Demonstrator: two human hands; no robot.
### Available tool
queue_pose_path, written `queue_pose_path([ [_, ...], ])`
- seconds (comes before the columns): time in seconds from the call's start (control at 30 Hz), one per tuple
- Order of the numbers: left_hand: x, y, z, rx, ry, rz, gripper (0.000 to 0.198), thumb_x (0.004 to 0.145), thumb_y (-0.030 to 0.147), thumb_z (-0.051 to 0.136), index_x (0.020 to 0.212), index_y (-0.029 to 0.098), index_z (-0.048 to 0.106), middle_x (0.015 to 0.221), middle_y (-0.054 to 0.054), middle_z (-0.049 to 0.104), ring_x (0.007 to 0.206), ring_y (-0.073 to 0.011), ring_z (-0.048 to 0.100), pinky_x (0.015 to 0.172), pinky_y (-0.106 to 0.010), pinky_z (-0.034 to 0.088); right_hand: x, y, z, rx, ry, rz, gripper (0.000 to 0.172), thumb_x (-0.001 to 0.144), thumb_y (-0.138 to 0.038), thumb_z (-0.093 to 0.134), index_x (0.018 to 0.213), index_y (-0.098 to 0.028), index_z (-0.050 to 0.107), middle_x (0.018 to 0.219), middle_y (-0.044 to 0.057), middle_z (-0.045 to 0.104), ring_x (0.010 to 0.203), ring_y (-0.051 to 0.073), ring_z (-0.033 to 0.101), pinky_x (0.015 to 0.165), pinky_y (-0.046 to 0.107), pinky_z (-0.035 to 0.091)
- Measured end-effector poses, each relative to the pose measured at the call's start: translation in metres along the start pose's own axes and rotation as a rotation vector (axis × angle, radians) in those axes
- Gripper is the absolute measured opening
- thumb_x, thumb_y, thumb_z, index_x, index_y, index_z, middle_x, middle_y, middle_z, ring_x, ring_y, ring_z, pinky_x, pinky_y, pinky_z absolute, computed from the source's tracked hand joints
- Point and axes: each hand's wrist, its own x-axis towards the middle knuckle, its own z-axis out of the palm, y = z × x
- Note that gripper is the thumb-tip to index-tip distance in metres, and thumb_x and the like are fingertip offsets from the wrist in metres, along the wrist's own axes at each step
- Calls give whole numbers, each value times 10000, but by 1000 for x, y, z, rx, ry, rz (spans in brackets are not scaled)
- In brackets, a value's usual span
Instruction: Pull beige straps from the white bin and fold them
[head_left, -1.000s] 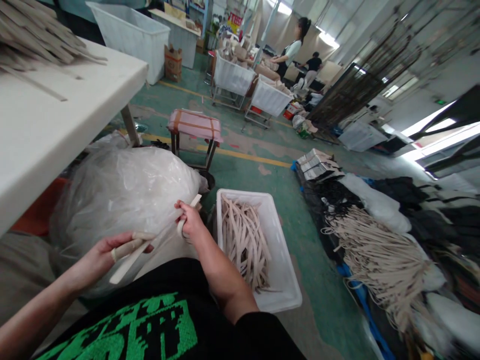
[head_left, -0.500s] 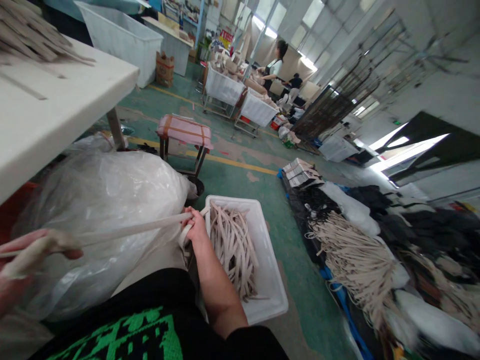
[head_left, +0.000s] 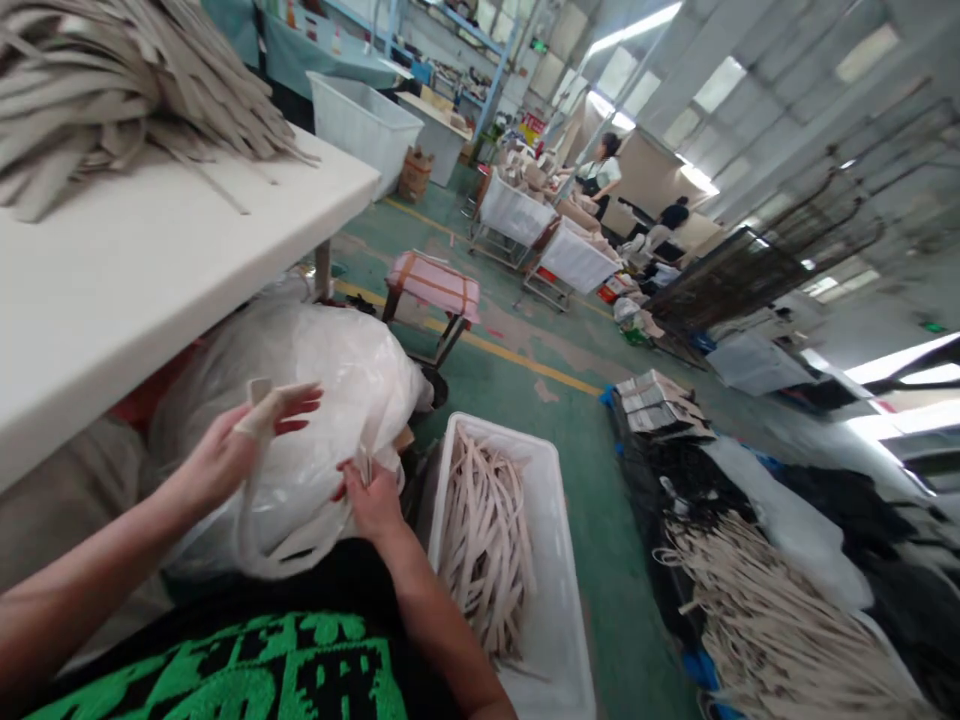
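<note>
Head view: my left hand (head_left: 221,462) spreads wide, a flat beige fabric strap (head_left: 256,418) looped over its fingers; my right hand (head_left: 373,503) pinches the strap narrowly beside a white rectangular plastic crate (head_left: 442,500)

Black T-shirt (head_left: 352,585) with green print (head_left: 217,670)

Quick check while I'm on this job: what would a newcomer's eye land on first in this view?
A beige strap loops between the left hand and right hand, in front of a bulging plastic bag. Just right of them sits a white crate of straps, and more straps pile on the white table at upper left.
</note>
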Motion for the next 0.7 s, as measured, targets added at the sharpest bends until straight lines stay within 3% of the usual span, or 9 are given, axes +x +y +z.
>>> queue_pose_path([
  [0.1,5,-3,23,-152,17,-36,696,726,771,732,1048,156,791,1124,-175,814,1154,-402,717,1046,-535,558,-17,-8,10,-184,-193,-43,211,1031,-364,599,1055,-228,758,738,5,774,788,188,735,815,261,518],
  [0.2,6,-10,30,-187,23,-22,723,718,800,738,1016,143,776,1024,-165,814,1018,-355,741,957,-483,584,-25,-17,16,-280,-276,-91,181,1033,-341,596,1080,-244,740,779,11,785,843,207,747,836,274,515],
  [0.3,3,-14,30,-84,-7,-21,606,762,767,716,847,168,742,797,-95,762,742,-246,691,730,-361,575,-28,-24,19,-347,-324,-109,159,1014,-355,624,1055,-245,731,810,27,788,900,237,746,855,298,518],
  [0.4,1,-14,26,66,-47,12,462,723,642,782,842,199,729,609,9,622,555,-163,537,558,-281,453,-28,-26,18,-323,-347,-112,169,999,-394,646,1029,-252,732,860,36,792,943,249,744,846,305,526],
  [0.47,1,-11,23,151,-75,35,441,642,541,839,928,217,751,600,37,599,536,-156,504,533,-270,409,-26,-26,13,-222,-310,-105,214,998,-445,641,1033,-256,735,933,41,799,952,238,738,795,287,538],
  [0.53,1,-9,19,265,-89,50,385,653,512,812,911,231,756,592,34,598,537,-163,501,539,-275,393,-22,-27,3,-64,-194,-78,310,1012,-512,588,1034,-240,735,976,55,800,878,214,724,688,262,541],
  [0.63,-2,-9,18,548,-106,138,263,772,501,698,709,247,679,575,8,569,567,-183,503,584,-291,373,-15,-35,-21,121,2,-47,484,1028,-598,474,929,-194,720,834,62,767,645,161,632,540,238,491],
  [0.7,-7,-11,22,694,-157,193,232,778,422,684,639,249,619,617,-18,584,627,-212,544,636,-307,386,-12,-46,-36,118,7,-84,532,1009,-636,491,827,-184,703,699,33,703,565,132,564,533,231,466],
])
